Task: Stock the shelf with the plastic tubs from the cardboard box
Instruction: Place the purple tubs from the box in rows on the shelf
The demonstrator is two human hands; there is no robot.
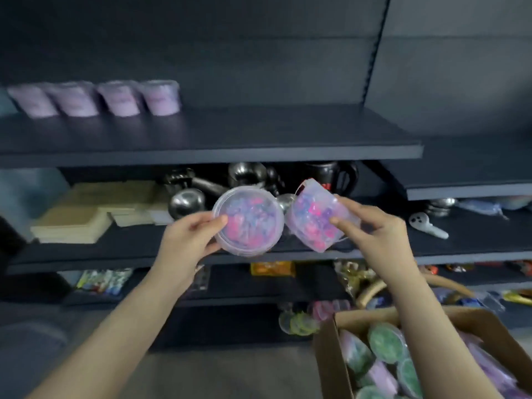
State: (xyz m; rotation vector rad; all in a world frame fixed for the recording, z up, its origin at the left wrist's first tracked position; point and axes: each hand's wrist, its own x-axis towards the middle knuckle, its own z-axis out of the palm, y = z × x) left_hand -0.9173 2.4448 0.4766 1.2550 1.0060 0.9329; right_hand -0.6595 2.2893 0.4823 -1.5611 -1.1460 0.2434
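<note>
Before the dark shelf (201, 145), my left hand (184, 243) grips one plastic tub (249, 223) by its rim, my right hand (377, 234) pinches another tub (316, 223); more fill the cardboard box (331, 349)

Two clear tubs held up in front of the dark shelf

Measured from the shelf (218, 151): four lilac tubs (95, 97) stand in a row at its left rear. Below its front edge, one clear tub (249, 223) of pink and purple pieces faces lid-on toward the camera; a second tub (316, 218) tilts beside it. Far below right, the open cardboard box (331, 355) holds green and lilac tubs.
</note>
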